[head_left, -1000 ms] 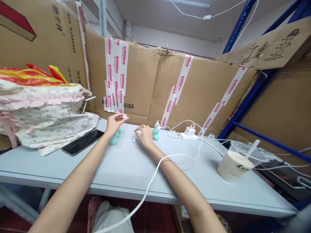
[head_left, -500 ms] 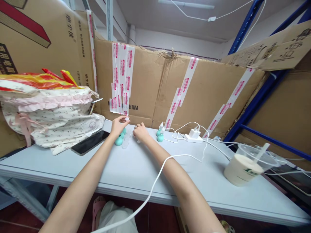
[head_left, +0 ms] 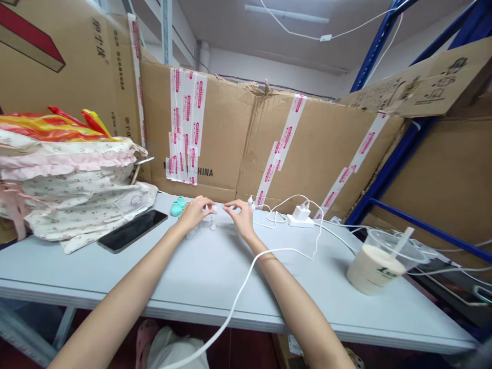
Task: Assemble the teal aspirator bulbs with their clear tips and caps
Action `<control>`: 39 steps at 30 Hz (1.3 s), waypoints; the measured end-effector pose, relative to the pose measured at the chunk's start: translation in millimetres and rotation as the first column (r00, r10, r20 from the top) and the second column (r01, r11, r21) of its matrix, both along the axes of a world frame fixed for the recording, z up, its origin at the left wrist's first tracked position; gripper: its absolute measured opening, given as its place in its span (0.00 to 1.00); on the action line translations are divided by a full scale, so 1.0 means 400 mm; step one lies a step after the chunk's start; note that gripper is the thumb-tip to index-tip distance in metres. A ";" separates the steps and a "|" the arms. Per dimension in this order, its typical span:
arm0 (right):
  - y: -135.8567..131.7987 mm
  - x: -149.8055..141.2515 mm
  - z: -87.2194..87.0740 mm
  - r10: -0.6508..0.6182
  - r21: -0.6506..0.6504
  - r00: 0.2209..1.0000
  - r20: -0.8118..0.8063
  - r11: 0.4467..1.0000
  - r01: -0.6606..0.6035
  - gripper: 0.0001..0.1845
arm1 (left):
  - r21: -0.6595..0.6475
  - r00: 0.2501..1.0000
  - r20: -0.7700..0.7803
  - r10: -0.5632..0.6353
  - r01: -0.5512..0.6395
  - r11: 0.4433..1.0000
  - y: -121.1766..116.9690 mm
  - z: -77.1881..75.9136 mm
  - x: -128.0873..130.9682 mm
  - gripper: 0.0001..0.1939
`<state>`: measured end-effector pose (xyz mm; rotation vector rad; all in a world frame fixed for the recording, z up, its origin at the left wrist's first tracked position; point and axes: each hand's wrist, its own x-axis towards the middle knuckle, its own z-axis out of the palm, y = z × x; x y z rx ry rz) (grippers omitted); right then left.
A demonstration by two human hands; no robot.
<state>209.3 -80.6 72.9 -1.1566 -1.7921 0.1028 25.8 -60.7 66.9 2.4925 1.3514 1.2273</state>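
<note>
1 whitish piece [head_left: 214, 209] is pinched in the left hand [head_left: 198, 211]; the right hand's [head_left: 242, 214] grip is unclear.

On your table [head_left: 215, 277], bottles [head_left: 176, 208] stand near the back edge, a smartphone [head_left: 132, 230] left of them, a drink cup [head_left: 371, 271] near the right edge.

Bare left hand [head_left: 197, 211], right hand [head_left: 242, 215] and forearms [head_left: 140, 274]; loose off-white legwear [head_left: 179, 344]; one rounded pink shoe [head_left: 145, 335], partly hidden.

We see, on the grey table [head_left: 238, 289], a floral bag [head_left: 90, 192] at the left edge, a phone [head_left: 132, 230] beside it, teal vessels [head_left: 176, 208] and a power strip [head_left: 298, 222] near the back edge, a cup [head_left: 371, 271] near the right.
</note>
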 end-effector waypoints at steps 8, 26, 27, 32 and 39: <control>0.007 0.013 -0.030 0.049 -0.064 0.998 -0.042 0.997 -0.052 0.12 | -0.033 0.998 -0.025 -0.060 0.059 0.998 -0.010 -0.017 0.035 0.12; 0.011 0.018 -0.043 0.234 -0.332 0.594 -0.770 0.648 -0.686 0.21 | 0.448 0.963 -0.263 0.053 0.073 0.891 -0.040 -0.018 0.042 0.13; 0.005 0.020 -0.041 0.235 -0.339 0.558 -0.796 0.590 -0.733 0.22 | 0.485 0.956 -0.285 0.068 0.082 0.871 -0.043 -0.017 0.042 0.13; -0.005 0.033 -0.031 0.225 -0.295 0.414 -0.882 0.420 -0.858 0.19 | 0.603 0.936 -0.333 0.111 0.121 0.789 -0.056 -0.010 0.047 0.13; 0.014 0.051 -0.047 0.171 -0.297 0.361 -0.917 0.311 -0.903 0.17 | 0.670 0.917 -0.376 0.133 0.170 0.722 -0.060 -0.024 0.058 0.13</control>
